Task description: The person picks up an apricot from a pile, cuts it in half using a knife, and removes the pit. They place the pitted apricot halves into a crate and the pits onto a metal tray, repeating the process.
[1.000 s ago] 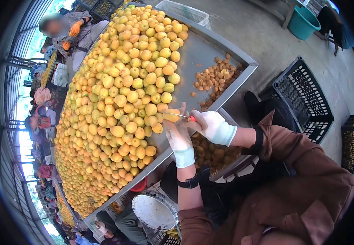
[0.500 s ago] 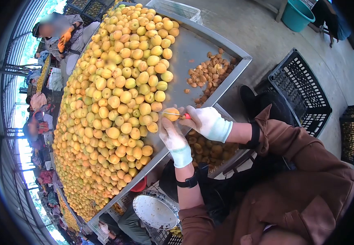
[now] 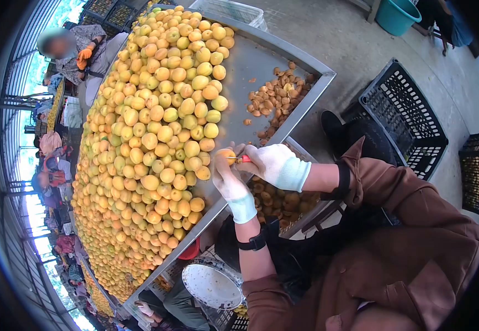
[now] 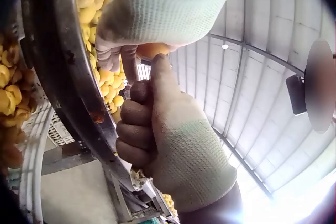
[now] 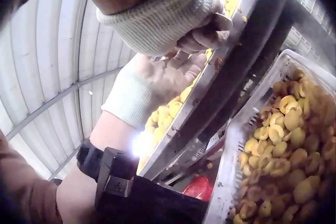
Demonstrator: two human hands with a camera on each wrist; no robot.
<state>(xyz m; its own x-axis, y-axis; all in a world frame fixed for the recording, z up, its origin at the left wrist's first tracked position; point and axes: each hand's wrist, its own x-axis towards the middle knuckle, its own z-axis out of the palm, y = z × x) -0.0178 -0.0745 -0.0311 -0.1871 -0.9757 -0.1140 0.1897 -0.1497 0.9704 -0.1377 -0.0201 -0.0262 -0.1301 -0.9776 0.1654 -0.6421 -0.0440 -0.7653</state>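
Observation:
My gloved left hand (image 3: pixel 229 182) holds a yellow-orange apricot (image 3: pixel 224 155) over the table's front edge. My right hand (image 3: pixel 274 166), also gloved, grips a small knife by its red handle (image 3: pixel 245 159), with the thin blade against the apricot. In the left wrist view, the apricot (image 4: pixel 152 50) sits between the left hand's fingers and the right thumb, while the other right fingers are curled. A big heap of whole apricots (image 3: pixel 162 116) lies beyond the hands on the metal table (image 3: pixel 245 60). To its right is a small pile of brown pits (image 3: pixel 278 96).
Below the table edge, a white crate (image 5: pixel 223 155) holds halved apricots (image 5: pixel 283 129). Black crates (image 3: pixel 408 110) stand on the floor at right. A white bucket lid (image 3: pixel 212 284) is by my left arm. A person (image 3: pixel 87 55) sits across the table.
The blade lay across the apricot with its tip sticking out past it; now less blade shows. The left fingers have closed around the apricot. The view has shifted slightly.

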